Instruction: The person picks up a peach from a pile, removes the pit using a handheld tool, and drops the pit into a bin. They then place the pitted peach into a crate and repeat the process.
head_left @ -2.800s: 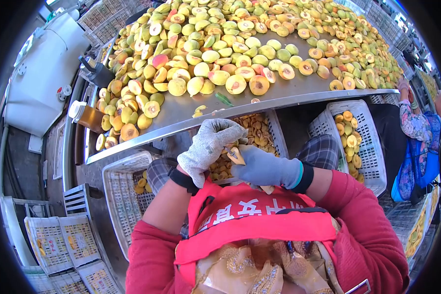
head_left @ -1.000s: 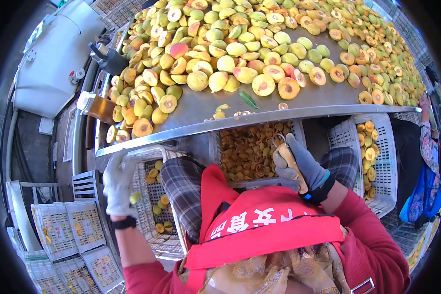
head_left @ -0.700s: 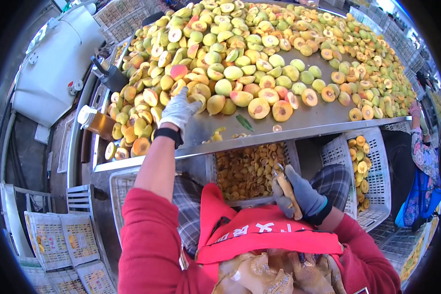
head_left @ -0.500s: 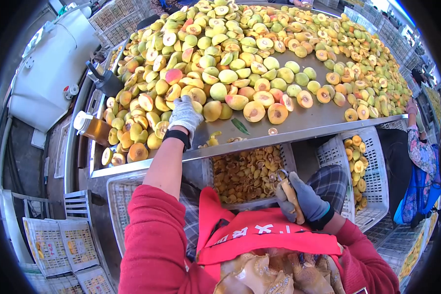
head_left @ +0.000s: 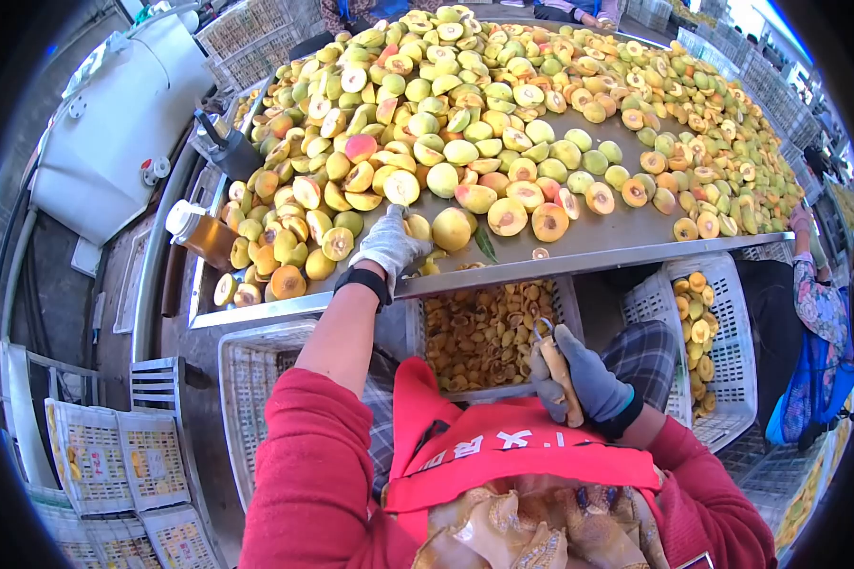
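Observation:
My left hand (head_left: 392, 245), in a light grey glove, is over the near edge of the metal table (head_left: 579, 248). Its fingers are at a halved peach (head_left: 401, 187) with the cut face up, and look closed round its lower edge. Right beside it lies a yellow peach (head_left: 452, 229). My right hand (head_left: 586, 377), in a darker grey glove, is wrapped round the wooden handle of a pitting tool (head_left: 562, 381) with a curved metal tip, above my lap. Many halved peaches (head_left: 508, 216) are heaped across the table.
Below the table edge stands a crate of peach pieces (head_left: 484, 332). A white crate (head_left: 731, 327) with yellow halves is at the right, an empty-looking crate (head_left: 247, 398) at the left. A jar (head_left: 202, 235) and a dark holder (head_left: 228, 147) stand left. Co-worker's sleeve (head_left: 819, 302) far right.
My left hand has moved right and slightly down along the table edge, and a cut peach half now shows at its fingertips. My right hand keeps hold of the tool. The view has shifted a little.

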`<state>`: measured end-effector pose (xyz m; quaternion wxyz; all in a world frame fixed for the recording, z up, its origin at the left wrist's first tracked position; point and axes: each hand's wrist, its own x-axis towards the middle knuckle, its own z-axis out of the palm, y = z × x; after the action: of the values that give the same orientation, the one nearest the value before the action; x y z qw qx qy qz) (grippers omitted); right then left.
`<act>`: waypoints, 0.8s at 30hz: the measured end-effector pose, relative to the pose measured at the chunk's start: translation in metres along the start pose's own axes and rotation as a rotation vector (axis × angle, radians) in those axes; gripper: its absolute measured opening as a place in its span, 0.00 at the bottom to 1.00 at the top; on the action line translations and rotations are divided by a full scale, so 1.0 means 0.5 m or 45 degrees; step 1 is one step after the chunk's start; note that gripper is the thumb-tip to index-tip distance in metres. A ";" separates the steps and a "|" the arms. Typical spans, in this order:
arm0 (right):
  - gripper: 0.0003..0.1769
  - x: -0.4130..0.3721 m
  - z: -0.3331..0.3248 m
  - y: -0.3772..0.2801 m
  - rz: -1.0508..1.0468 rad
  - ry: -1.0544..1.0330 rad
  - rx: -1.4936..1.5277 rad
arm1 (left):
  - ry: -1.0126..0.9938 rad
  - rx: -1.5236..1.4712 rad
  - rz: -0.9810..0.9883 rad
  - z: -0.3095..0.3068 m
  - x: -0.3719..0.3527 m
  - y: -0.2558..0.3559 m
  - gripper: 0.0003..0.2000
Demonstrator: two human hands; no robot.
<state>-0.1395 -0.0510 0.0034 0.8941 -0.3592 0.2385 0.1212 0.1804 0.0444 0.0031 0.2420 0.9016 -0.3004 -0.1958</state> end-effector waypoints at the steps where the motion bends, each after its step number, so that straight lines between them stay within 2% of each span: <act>1: 0.34 -0.003 0.000 0.001 -0.015 -0.004 0.005 | -0.019 -0.100 0.018 0.005 0.007 -0.008 0.31; 6: 0.34 -0.010 0.011 0.003 -0.037 -0.023 -0.034 | -0.056 -0.455 0.060 0.030 0.024 -0.038 0.29; 9: 0.33 -0.012 0.014 0.005 -0.054 -0.036 -0.133 | 0.033 -0.660 0.258 0.074 0.048 -0.063 0.31; 10: 0.32 -0.013 0.014 0.006 -0.059 -0.040 -0.171 | 0.015 -0.515 0.216 0.054 0.017 -0.029 0.33; 13: 0.34 -0.022 0.018 0.003 -0.071 -0.057 -0.119 | 0.197 0.109 0.343 0.049 -0.010 -0.003 0.35; 16: 0.34 -0.028 0.014 0.002 -0.062 -0.046 -0.133 | -0.087 0.023 0.179 0.033 -0.026 0.015 0.35; 19: 0.34 -0.034 0.014 0.001 -0.070 -0.015 -0.115 | -0.163 -0.270 0.104 0.040 -0.025 0.019 0.30; 22: 0.33 -0.032 0.009 0.002 -0.072 -0.005 -0.110 | -0.052 -0.063 0.172 0.045 -0.042 0.028 0.26; 24: 0.32 -0.029 0.006 0.003 -0.084 -0.032 -0.078 | 0.083 -0.146 0.142 0.054 -0.048 0.020 0.25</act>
<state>-0.1517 -0.0485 0.0119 0.8891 -0.3926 0.2116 0.1033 0.1445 0.0441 -0.0082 0.3133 0.8740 -0.3305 -0.1695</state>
